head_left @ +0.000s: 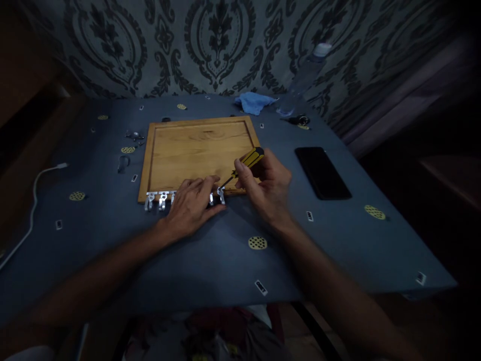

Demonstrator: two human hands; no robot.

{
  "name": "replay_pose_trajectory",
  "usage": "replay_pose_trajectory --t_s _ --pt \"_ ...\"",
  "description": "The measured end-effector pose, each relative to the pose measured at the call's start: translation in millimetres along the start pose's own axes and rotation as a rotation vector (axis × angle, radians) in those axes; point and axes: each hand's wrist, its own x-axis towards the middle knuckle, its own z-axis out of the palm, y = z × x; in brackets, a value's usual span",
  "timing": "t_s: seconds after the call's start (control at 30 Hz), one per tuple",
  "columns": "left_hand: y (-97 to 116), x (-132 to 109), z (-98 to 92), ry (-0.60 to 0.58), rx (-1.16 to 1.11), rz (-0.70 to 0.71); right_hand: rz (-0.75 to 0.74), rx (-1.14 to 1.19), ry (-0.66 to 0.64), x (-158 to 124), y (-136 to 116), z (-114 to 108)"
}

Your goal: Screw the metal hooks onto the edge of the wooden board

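Observation:
A framed wooden board point(191, 150) lies flat on the table, with a silver metal hook rail point(163, 199) along its near edge. My left hand point(191, 204) covers the middle of the rail, fingers over the top and thumb stretched out below the edge, holding rail and board edge together. In my right hand point(273, 185) is a screwdriver point(253, 157) with a yellow and black handle, gripped between thumb and fingers. Its thin shaft slants down left, and the tip meets the rail's right end by the last hook. Whether a screw sits under the tip is too small to tell.
A black phone point(322, 173) lies to the right. Behind are a blue cloth point(255, 103), a clear plastic bottle point(304, 82) and a small dark object point(298, 120). Small metal pieces point(134, 135) lie left of the board, and a white cable point(35, 193) runs along the left side.

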Motion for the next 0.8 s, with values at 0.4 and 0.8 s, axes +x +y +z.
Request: replay_pose_trajectory --t_s 0.4,0.8 --pt "-2 -1 2.5 0.009 0.018 0.007 -0.010 0.047 -0.228 14 -6 -8" --pt "-4 -1 3.5 0.002 0.008 0.007 -0.046 0.067 -0.311 23 -6 -13"
